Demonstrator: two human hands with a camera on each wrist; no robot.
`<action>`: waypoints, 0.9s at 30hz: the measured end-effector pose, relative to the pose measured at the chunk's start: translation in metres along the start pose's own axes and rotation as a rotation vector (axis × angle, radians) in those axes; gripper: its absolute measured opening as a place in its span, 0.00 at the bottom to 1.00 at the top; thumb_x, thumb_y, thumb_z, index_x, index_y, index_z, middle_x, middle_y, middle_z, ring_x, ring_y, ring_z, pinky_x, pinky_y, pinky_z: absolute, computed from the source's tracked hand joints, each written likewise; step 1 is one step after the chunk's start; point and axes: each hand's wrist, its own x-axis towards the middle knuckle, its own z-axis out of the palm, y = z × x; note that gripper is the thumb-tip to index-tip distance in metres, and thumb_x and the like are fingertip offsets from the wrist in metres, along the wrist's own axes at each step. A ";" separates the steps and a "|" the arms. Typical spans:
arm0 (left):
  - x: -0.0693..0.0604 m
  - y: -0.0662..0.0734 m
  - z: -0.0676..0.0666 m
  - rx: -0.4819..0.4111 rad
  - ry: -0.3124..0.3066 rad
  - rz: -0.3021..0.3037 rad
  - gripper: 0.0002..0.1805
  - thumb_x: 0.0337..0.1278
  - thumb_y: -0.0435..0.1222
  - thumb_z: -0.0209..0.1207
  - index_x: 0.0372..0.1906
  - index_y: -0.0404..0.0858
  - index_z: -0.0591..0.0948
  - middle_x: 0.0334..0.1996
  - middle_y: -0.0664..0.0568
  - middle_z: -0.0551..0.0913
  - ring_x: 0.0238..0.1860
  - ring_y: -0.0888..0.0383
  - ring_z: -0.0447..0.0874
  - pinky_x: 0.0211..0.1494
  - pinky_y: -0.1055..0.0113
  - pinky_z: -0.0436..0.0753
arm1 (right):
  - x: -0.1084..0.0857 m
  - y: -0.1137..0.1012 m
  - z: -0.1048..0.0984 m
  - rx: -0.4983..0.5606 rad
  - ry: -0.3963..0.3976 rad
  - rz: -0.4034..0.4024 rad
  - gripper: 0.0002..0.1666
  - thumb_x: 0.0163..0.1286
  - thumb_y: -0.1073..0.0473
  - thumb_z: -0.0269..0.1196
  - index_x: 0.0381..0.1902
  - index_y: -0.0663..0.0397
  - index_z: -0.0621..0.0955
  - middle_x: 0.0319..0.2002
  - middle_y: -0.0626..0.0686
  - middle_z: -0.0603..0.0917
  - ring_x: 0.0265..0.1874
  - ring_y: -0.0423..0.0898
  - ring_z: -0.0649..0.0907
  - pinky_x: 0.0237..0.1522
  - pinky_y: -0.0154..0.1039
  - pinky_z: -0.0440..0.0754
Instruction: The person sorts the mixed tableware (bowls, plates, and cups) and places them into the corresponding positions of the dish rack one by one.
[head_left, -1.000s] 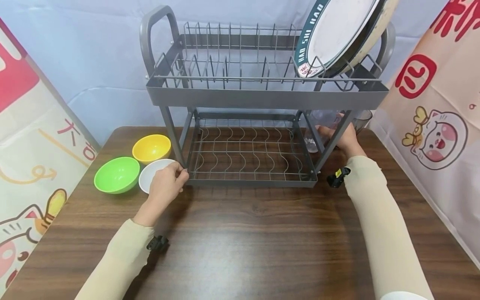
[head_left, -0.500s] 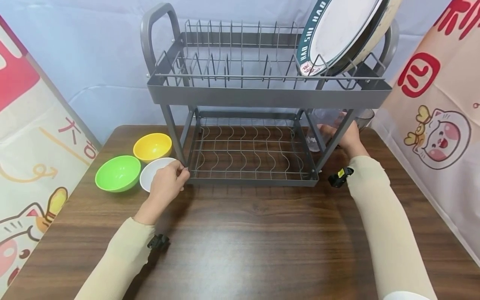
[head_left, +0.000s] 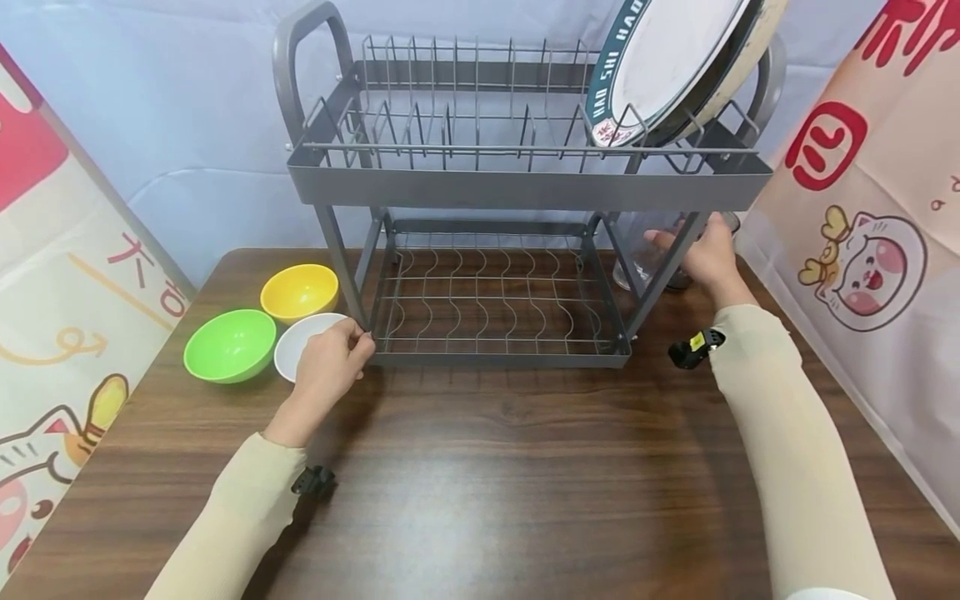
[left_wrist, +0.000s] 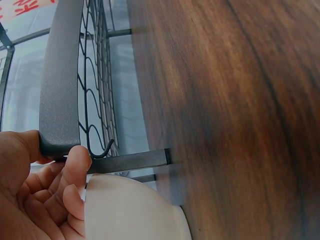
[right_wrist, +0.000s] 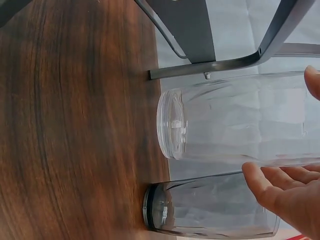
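Observation:
My left hand pinches the front left corner of the lower tier of a grey dish rack, as the left wrist view shows. A white bowl sits right beside that hand. My right hand is behind the rack's right leg, next to a clear glass. In the right wrist view its fingers are fairly straight along one side of that glass, with the thumb at the other side; whether they press on it cannot be told. A second glass with a dark base stands close to the fingers.
A green bowl and a yellow bowl stand left of the rack. A large plate with a green rim leans in the upper tier's right end. The rack stands on a brown wooden table, with printed cloth hanging at both sides.
My right hand has shifted right and slightly up, and its forearm has moved right. The clear glass's base appears slightly farther back. My left hand keeps its grip on the rack corner.

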 end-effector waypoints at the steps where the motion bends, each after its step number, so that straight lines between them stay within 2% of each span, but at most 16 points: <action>1: 0.000 0.000 0.000 0.000 0.000 0.001 0.08 0.55 0.37 0.50 0.27 0.39 0.76 0.10 0.56 0.75 0.14 0.59 0.76 0.21 0.62 0.67 | -0.002 0.000 -0.001 0.006 -0.002 0.007 0.27 0.53 0.46 0.69 0.20 0.58 0.66 0.16 0.46 0.67 0.22 0.46 0.67 0.27 0.39 0.63; 5: 0.000 0.000 0.000 -0.008 -0.002 0.001 0.08 0.55 0.37 0.50 0.27 0.39 0.76 0.10 0.57 0.75 0.14 0.59 0.76 0.21 0.62 0.68 | -0.009 0.001 -0.005 0.020 -0.030 0.063 0.24 0.53 0.46 0.69 0.31 0.51 0.68 0.29 0.48 0.74 0.31 0.44 0.72 0.32 0.35 0.68; 8: 0.000 0.001 0.000 -0.013 -0.004 -0.001 0.08 0.55 0.37 0.50 0.26 0.39 0.75 0.10 0.56 0.76 0.14 0.59 0.76 0.21 0.62 0.68 | -0.013 0.000 -0.009 0.023 -0.045 0.088 0.26 0.53 0.46 0.69 0.38 0.51 0.67 0.31 0.48 0.76 0.29 0.41 0.75 0.29 0.32 0.72; 10: 0.000 0.001 0.000 -0.013 -0.003 -0.001 0.08 0.55 0.37 0.50 0.26 0.39 0.75 0.10 0.56 0.76 0.14 0.59 0.76 0.21 0.62 0.68 | -0.015 0.000 -0.011 0.040 -0.048 0.095 0.30 0.53 0.47 0.70 0.46 0.53 0.67 0.31 0.46 0.76 0.26 0.37 0.76 0.26 0.29 0.74; 12: -0.001 0.001 0.000 -0.014 -0.001 0.001 0.08 0.55 0.37 0.50 0.27 0.38 0.75 0.10 0.56 0.76 0.14 0.59 0.76 0.21 0.62 0.67 | -0.017 -0.001 -0.014 0.058 -0.051 0.097 0.37 0.54 0.49 0.69 0.54 0.60 0.66 0.33 0.47 0.77 0.26 0.32 0.77 0.26 0.26 0.75; 15: -0.001 0.000 0.000 -0.014 -0.002 0.007 0.08 0.55 0.37 0.50 0.27 0.38 0.76 0.10 0.56 0.75 0.14 0.59 0.76 0.21 0.62 0.67 | -0.023 -0.002 -0.019 0.096 -0.074 0.122 0.48 0.57 0.52 0.68 0.66 0.66 0.57 0.43 0.53 0.75 0.30 0.28 0.77 0.29 0.25 0.77; 18: -0.001 0.000 0.001 -0.015 -0.008 0.011 0.08 0.55 0.37 0.50 0.28 0.38 0.76 0.10 0.56 0.75 0.15 0.59 0.76 0.22 0.62 0.67 | -0.031 -0.003 -0.024 0.095 -0.100 0.143 0.47 0.61 0.55 0.63 0.68 0.68 0.51 0.51 0.62 0.71 0.33 0.27 0.75 0.31 0.26 0.77; 21: -0.001 0.001 0.000 -0.016 -0.010 0.003 0.08 0.55 0.38 0.50 0.27 0.38 0.75 0.10 0.56 0.75 0.15 0.59 0.76 0.22 0.61 0.68 | -0.040 -0.005 -0.030 0.083 -0.126 0.146 0.45 0.64 0.57 0.60 0.69 0.68 0.49 0.56 0.66 0.67 0.34 0.27 0.73 0.32 0.26 0.77; 27: -0.001 0.001 -0.001 -0.008 -0.005 -0.004 0.08 0.55 0.38 0.50 0.26 0.39 0.75 0.09 0.56 0.75 0.15 0.59 0.76 0.22 0.61 0.68 | -0.054 -0.011 -0.037 0.055 -0.121 0.161 0.44 0.61 0.53 0.64 0.65 0.70 0.55 0.49 0.59 0.69 0.34 0.30 0.75 0.31 0.26 0.77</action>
